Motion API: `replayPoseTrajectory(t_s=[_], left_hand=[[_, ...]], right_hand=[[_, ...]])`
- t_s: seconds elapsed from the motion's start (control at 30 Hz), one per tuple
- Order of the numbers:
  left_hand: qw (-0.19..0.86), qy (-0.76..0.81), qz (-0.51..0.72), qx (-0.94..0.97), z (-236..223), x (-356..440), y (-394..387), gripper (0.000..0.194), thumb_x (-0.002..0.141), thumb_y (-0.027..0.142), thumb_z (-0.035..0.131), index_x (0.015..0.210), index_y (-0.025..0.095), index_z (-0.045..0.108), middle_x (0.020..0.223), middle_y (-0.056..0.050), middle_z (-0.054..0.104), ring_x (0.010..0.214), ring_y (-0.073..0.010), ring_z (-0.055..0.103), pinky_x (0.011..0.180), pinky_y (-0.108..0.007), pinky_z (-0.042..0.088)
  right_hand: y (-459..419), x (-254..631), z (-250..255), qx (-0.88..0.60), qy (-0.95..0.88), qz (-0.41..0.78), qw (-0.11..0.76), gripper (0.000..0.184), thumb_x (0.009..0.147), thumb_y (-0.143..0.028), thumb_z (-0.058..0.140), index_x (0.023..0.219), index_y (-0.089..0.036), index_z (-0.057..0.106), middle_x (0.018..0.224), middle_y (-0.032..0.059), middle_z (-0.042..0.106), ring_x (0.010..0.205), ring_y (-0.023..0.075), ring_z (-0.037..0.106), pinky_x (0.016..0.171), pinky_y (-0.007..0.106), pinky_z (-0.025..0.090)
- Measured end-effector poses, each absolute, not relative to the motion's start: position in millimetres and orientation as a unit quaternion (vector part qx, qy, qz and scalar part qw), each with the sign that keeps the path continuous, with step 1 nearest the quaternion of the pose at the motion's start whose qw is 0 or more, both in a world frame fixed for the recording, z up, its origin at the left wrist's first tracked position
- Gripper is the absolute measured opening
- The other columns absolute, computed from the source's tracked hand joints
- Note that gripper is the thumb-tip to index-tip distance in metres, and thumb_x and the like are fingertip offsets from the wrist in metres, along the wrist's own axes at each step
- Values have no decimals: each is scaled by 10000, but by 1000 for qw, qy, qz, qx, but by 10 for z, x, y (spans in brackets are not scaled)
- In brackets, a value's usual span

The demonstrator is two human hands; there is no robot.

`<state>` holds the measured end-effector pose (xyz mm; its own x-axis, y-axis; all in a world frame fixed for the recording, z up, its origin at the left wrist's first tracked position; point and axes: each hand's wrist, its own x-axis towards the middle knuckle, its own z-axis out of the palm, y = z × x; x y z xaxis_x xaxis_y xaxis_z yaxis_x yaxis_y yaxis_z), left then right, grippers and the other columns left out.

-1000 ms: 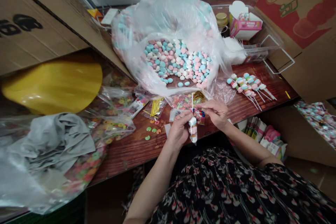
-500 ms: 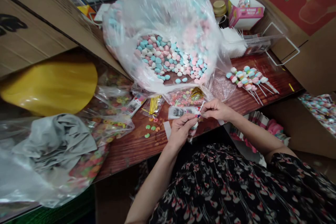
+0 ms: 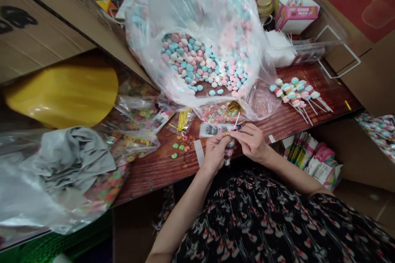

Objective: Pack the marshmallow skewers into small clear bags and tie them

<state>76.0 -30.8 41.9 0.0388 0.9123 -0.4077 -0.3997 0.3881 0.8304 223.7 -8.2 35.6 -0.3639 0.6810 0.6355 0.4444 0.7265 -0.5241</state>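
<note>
Both my hands meet at the front edge of a dark wooden table (image 3: pixel 286 121). My left hand (image 3: pixel 215 153) and my right hand (image 3: pixel 252 141) are closed, pinching the top of a small clear packet with a candy skewer (image 3: pixel 228 151) inside; its white stick pokes up between my fingers. The packet hangs down below my hands. Just beyond them lies a big clear plastic bag (image 3: pixel 200 45) full of pink, blue and white candies. A row of finished candy skewers (image 3: pixel 294 92) lies to the right.
Gold twist ties (image 3: pixel 184 119) and loose ring candies (image 3: pixel 179 148) lie left of my hands. Bags of coloured candy (image 3: pixel 135 144), a grey cloth (image 3: pixel 68 162) and a yellow object (image 3: pixel 64 96) fill the left. Cardboard boxes (image 3: pixel 364 16) stand right and left; a pink box (image 3: pixel 294 10) sits behind.
My hands have tilted the packet and drawn closer together at its top. The camera shifted a little; the table items stay put.
</note>
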Motion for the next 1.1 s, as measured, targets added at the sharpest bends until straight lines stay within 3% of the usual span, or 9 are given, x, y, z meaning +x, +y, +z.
replayPoseTrajectory(t_s=[0.33,0.5,0.67,0.73,0.9,1.0,1.1], left_hand=[[662,501,463,310,275,677,-363,261,714,397,776,730,147,701,563,46,486,435,-22,356,395,-148,298],[644,506,473,325,236,677,-350,242,711,376,781,679,152,695,575,37,498,463,-36,389,418,-158,320],[615,509,491,348,300,680,-340,215,708,367,784,655,173,710,613,27,509,483,-51,399,426,-180,329],[594,510,496,375,357,677,-334,188,714,353,784,653,184,728,638,13,526,519,-68,425,456,-193,351],[553,504,488,450,519,662,-304,141,718,309,787,636,199,752,687,-26,567,638,-123,491,555,-222,412],[560,486,468,480,585,653,-292,134,701,295,798,624,197,747,646,-20,546,615,-117,488,536,-212,410],[619,459,427,473,600,637,-306,218,728,324,772,590,167,709,623,-4,524,486,-66,440,426,-186,350]], right_hand=[[-79,2255,330,-366,-785,247,434,282,879,-96,494,1034,-211,699,846,36,732,749,154,611,736,306,489],[-104,2261,276,-388,-768,235,452,297,855,-124,540,1116,-216,646,908,46,731,794,165,635,751,309,513],[-188,2265,214,-422,-711,248,506,135,824,-193,625,958,-203,641,847,34,696,775,165,634,738,301,506],[-209,2268,215,-444,-666,349,488,58,834,-245,638,865,-196,646,752,3,656,681,135,595,659,261,481],[-112,2328,264,-403,-552,597,421,201,807,-350,671,737,-168,621,673,-29,590,618,102,526,615,228,435],[19,2406,308,-340,-571,657,355,261,798,-400,668,730,-160,589,687,-32,572,640,100,515,639,227,431],[112,2484,385,-276,-654,645,283,246,836,-386,620,751,-159,581,691,-31,561,648,100,497,635,222,416]])
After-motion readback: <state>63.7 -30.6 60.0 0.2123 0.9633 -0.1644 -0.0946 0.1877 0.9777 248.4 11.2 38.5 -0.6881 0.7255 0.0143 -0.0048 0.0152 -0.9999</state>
